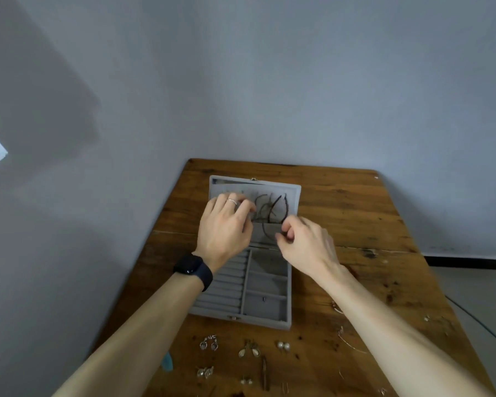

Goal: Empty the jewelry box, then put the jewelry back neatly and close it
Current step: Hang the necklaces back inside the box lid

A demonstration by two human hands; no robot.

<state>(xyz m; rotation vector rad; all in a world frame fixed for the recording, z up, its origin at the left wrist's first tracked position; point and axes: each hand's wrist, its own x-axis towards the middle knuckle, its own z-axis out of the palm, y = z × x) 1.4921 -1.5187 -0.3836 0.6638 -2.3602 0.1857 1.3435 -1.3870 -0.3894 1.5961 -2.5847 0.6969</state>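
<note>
Jewelry box (pixel 267 285) open mid desk (pixel 355 213), lid (pixel 292 193) behind w/ cords (pixel 272 209) on it. Earrings (pixel 249 349) in rows on desk in front of box. Chain (pixel 351 343) front-right. Both hands over lid: left hand (pixel 226 227), right hand (pixel 305 242).

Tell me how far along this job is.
Mostly emptied: earrings lie on the table and the tray looks nearly bare. Both hands, left and right, are working on the dark cords in the lid. Refilling and closing remain.
</note>
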